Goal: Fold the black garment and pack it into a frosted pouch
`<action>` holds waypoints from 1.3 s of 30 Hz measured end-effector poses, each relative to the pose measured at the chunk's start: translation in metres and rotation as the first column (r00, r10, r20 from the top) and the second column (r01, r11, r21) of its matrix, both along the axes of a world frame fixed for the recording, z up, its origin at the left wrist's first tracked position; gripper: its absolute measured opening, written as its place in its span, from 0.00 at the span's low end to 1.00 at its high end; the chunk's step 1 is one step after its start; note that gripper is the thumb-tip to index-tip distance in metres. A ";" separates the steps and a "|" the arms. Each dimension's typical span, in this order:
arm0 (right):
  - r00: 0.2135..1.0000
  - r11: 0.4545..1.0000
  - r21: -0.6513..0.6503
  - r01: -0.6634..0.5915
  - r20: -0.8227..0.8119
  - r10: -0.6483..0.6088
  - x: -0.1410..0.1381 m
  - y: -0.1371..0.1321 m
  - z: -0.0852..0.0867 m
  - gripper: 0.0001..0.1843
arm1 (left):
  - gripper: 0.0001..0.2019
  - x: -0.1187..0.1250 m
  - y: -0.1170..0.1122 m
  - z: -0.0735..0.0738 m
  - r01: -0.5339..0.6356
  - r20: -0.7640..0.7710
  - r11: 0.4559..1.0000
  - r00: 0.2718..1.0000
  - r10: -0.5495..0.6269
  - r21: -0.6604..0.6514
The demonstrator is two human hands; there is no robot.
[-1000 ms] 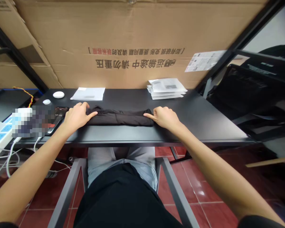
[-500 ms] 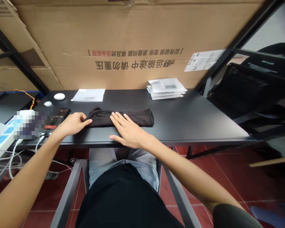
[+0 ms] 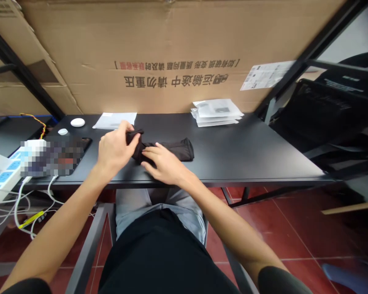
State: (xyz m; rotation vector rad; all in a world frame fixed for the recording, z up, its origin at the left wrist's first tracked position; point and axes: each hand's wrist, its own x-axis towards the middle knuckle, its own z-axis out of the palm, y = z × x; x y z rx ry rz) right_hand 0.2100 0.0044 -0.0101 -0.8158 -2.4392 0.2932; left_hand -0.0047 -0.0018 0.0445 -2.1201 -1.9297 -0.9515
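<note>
A long dark cloth garment (image 3: 171, 150) lies folded lengthwise on the black table (image 3: 233, 155). My left hand (image 3: 116, 149) pinches its left end (image 3: 134, 136) and raises it off the tabletop. My right hand (image 3: 162, 163) lies on the cloth just right of that raised end, its fingers spread across the fabric and not clearly gripping. The two hands are close together, and the part of the cloth between them is partly hidden.
A stack of white plastic packets (image 3: 217, 113) and a flat white packet (image 3: 115, 121) lie at the table's back. Left of them are two small white round objects (image 3: 77, 122) and a phone (image 3: 86, 141). A power strip (image 3: 3, 171) with white cables sits at the left.
My left hand has moved onto the cloth's left end and lifted it. The cloth's right end has shifted slightly left, and my right hand now rests nearer the left end.
</note>
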 end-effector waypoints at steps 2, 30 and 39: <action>0.977 0.986 -0.031 0.167 -0.128 -0.169 0.022 0.002 0.013 0.16 | 0.14 0.023 -0.002 -0.006 0.060 -0.047 0.998 0.997 -0.060 -0.002; 0.999 0.999 0.046 0.018 0.046 -0.020 0.042 -0.013 -0.006 0.20 | 0.15 0.015 -0.004 -0.052 0.085 0.256 0.979 0.966 -0.035 -0.184; 0.943 0.987 0.054 0.151 -0.309 -0.127 0.072 -0.001 0.011 0.11 | 0.14 0.055 -0.008 -0.047 0.226 0.090 0.968 0.967 -0.237 0.113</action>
